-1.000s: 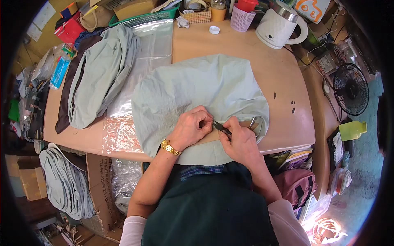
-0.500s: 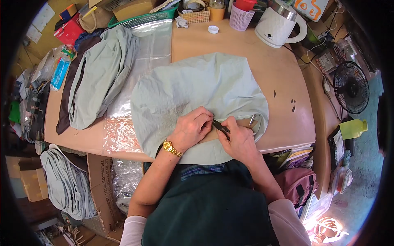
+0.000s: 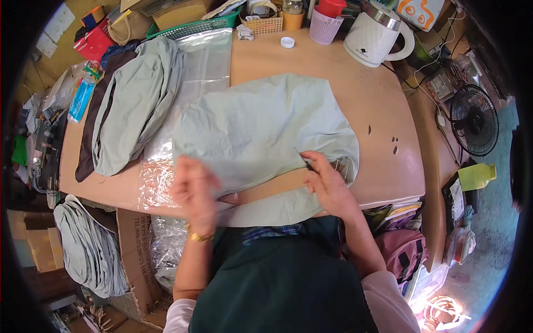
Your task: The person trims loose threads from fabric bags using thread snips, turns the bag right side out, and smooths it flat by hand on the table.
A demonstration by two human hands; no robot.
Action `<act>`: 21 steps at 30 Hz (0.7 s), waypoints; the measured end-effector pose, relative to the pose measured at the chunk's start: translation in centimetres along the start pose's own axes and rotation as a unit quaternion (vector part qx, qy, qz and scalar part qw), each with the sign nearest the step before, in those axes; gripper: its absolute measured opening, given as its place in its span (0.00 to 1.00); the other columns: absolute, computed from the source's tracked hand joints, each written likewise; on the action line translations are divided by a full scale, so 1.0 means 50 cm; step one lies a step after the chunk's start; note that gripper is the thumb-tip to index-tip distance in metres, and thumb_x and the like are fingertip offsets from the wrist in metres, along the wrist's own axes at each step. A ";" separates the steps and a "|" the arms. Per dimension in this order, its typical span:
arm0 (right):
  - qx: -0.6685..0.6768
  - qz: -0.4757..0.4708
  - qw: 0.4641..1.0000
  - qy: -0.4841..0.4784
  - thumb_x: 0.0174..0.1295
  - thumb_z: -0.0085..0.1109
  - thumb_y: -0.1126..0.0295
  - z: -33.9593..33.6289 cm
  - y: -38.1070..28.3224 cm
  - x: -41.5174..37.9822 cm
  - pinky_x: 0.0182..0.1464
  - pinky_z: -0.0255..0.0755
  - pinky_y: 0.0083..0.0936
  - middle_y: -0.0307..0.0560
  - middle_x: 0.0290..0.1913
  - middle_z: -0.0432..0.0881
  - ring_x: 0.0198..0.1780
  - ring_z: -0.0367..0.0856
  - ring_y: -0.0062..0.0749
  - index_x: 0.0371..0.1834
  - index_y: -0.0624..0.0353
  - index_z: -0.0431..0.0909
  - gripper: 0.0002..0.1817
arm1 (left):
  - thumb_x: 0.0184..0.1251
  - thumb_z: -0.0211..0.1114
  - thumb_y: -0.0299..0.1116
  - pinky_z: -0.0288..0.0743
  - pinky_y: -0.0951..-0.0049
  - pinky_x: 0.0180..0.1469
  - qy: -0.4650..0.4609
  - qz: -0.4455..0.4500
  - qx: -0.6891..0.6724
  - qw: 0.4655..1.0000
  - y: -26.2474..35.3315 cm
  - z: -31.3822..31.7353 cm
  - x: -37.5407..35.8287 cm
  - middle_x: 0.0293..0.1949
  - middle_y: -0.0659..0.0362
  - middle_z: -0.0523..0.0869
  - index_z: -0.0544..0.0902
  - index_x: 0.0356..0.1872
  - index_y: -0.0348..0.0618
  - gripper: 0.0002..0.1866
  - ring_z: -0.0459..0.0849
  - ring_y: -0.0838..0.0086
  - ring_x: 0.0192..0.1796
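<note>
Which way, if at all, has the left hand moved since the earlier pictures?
Yes: judged against the white kettle, the left hand has moved left and slightly back toward the person's body; it is blurred now.

There are two hands (image 3: 195, 186) (image 3: 328, 183), one kettle (image 3: 371, 36), one fan (image 3: 474, 120) and one white cap (image 3: 287, 42).

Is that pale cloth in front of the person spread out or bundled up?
Spread out, though creased: the pale cloth lies broad across the tabletop, with a long gap along its near side.
</note>
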State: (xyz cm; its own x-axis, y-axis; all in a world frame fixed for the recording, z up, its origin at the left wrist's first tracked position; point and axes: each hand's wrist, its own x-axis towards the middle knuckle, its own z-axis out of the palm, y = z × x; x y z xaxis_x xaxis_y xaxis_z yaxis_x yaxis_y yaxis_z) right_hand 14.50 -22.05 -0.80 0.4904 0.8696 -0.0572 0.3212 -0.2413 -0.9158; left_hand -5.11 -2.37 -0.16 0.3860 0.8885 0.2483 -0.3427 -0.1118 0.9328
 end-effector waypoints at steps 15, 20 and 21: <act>-0.482 -0.086 0.804 0.338 0.65 0.63 0.69 -0.255 0.061 0.210 0.54 0.75 0.41 0.60 0.54 0.82 0.55 0.82 0.51 0.60 0.58 0.75 0.21 | 0.52 0.77 0.37 0.53 0.49 0.74 -0.176 0.172 0.585 0.773 0.066 -0.056 -0.055 0.60 0.55 0.80 0.86 0.48 0.48 0.20 0.75 0.53 0.66; -0.344 -0.124 0.931 -0.011 0.61 0.69 0.61 -0.103 -0.011 0.094 0.74 0.55 0.51 0.51 0.76 0.62 0.77 0.58 0.53 0.72 0.49 0.67 0.35 | 0.58 0.74 0.42 0.50 0.41 0.74 -0.278 0.123 0.555 0.774 0.012 -0.062 -0.043 0.66 0.55 0.77 0.78 0.62 0.45 0.31 0.71 0.58 0.71; -0.460 -0.160 0.869 -0.087 0.61 0.69 0.58 -0.080 -0.002 0.078 0.77 0.48 0.56 0.50 0.80 0.56 0.80 0.52 0.52 0.75 0.47 0.64 0.38 | 0.60 0.72 0.44 0.49 0.41 0.75 -0.282 0.120 0.594 0.743 0.003 -0.072 -0.035 0.68 0.56 0.76 0.77 0.65 0.44 0.32 0.69 0.59 0.73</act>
State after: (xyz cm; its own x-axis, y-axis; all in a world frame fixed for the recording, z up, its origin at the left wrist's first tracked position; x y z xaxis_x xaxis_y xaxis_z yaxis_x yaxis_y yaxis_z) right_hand 19.61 -20.34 0.67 0.1537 0.9881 0.0093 0.9694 -0.1489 -0.1952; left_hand -8.93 -2.35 -1.38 0.8490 0.4882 0.2021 0.4094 -0.8496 0.3325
